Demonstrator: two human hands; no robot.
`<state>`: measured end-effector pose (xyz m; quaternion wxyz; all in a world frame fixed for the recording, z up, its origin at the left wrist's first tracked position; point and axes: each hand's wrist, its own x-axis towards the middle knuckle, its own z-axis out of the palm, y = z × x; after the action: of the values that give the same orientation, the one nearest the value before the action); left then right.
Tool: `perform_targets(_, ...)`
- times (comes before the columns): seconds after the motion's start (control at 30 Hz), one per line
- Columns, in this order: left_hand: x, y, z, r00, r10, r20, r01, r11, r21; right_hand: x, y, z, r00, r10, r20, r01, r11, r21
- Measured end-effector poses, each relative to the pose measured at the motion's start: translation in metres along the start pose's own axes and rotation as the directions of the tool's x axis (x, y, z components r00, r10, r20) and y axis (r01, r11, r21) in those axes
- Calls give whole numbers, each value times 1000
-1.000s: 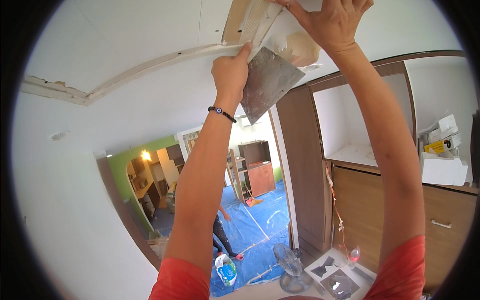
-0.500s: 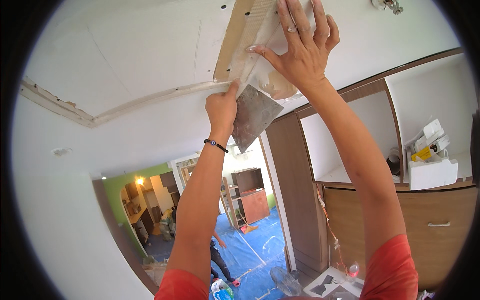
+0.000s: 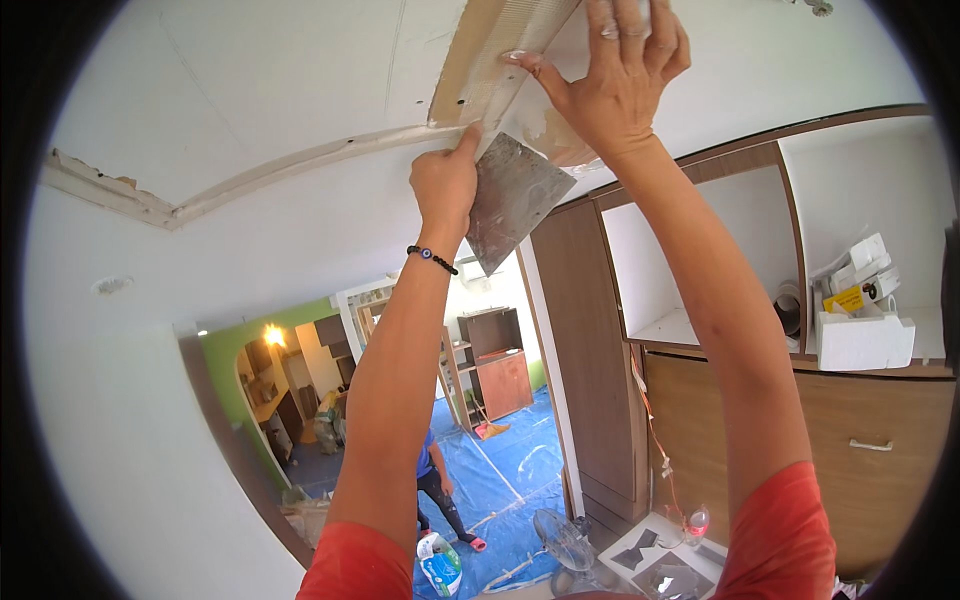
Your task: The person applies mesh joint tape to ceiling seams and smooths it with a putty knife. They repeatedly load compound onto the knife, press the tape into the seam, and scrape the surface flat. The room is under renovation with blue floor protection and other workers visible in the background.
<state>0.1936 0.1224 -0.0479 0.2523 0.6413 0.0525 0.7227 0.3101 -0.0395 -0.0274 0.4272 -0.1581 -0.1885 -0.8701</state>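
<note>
My left hand (image 3: 445, 185) is closed on a square, smeared metal plate (image 3: 515, 200), with one digit extended up to the corner seam of the ceiling recess (image 3: 360, 143). My right hand (image 3: 620, 90) is spread beside a pale strip of mesh tape (image 3: 510, 40) along the seam, fingers bent at the ceiling and thumb reaching onto the strip, whitish smears on its fingertips. The strip runs over a tan band (image 3: 455, 70). Behind the plate and right hand is a tan patch (image 3: 555, 135) on the white surface.
Wardrobe with open cubbies (image 3: 663, 260) and foam pieces (image 3: 860, 340) at right; fan (image 3: 557, 540), white board (image 3: 640, 545) and bottle (image 3: 698, 522) below. Through the doorway, another person (image 3: 436, 475) stands on blue sheeting (image 3: 510, 450) by a bag (image 3: 440, 565). White wall (image 3: 110, 430) at left.
The view has shifted. Compared with a second ago, my right hand sits further down the strip with fingers more spread. More of the other person shows in the doorway.
</note>
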Motion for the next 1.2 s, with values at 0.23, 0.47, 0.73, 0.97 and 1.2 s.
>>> perform_targets(0.23,-2,5,-7,994,-89,71,87,996,25,-15,-3,5,994,41,-105,-32,996,89)
perform_targets(0.47,2,-2,1,1000,21,1,-21,1000,12,-16,-3,11,995,-84,-59,88,994,59)
perform_targets(0.73,-3,2,0,996,-80,45,83,995,-63,-33,-29,8,989,101,105,-114,986,123)
perform_targets(0.97,-5,-15,1,997,-16,80,31,983,-181,-40,-32,9,987,99,124,-111,989,95)
perform_targets(1.2,-3,-29,4,1000,0,25,5,983,-185,-39,-37,7,989,92,118,-104,990,100)
